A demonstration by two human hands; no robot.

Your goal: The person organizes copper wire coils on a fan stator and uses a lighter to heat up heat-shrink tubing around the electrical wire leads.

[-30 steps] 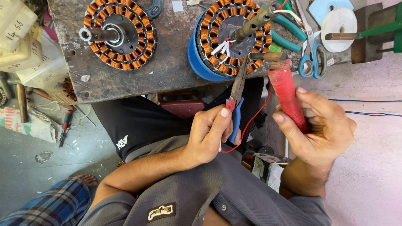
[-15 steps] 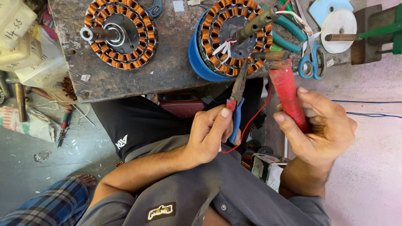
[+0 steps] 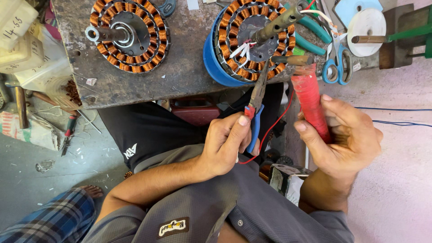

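My left hand (image 3: 225,144) grips needle-nose pliers (image 3: 257,96) with red and blue handles; the jaws reach up to the white lead wires of a copper-wound stator (image 3: 254,40) that sits in a blue housing at the bench edge. My right hand (image 3: 346,139) holds a tool with a red taped handle (image 3: 310,103), whose dark tip touches the stator's right side. A thin red wire (image 3: 272,128) loops down between my hands.
A second copper-wound stator (image 3: 128,36) with a shaft lies on the worn bench (image 3: 189,67) at left. Blue-handled scissors (image 3: 335,65), green-handled pliers (image 3: 310,33) and a white spool (image 3: 366,24) lie at right. Bags and a screwdriver (image 3: 67,130) are on the floor at left.
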